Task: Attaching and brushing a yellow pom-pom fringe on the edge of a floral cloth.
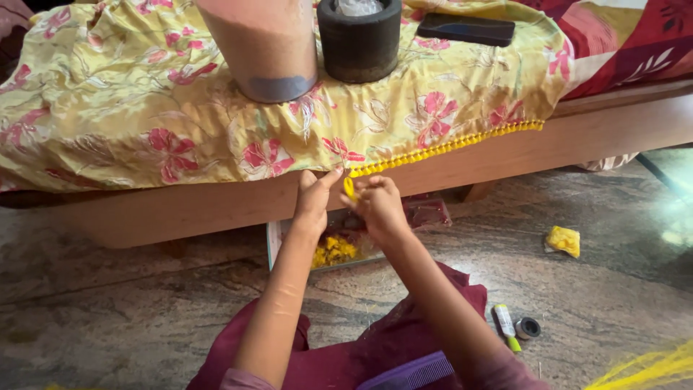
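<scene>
Small yellow tuft (349, 188) pinched upright between left hand (312, 200) and right hand (377, 206), just under the trim (440, 148), nearer the right.

Soft daylight fills the scene; glare whitens the floor (671, 217) at right, shadow under the bed (613, 126), edges slightly blurred.

The pink cylinder (261, 45) and dark pot (359, 37) are cut off at the top edge; hands hide most of the tray (274, 242).
</scene>
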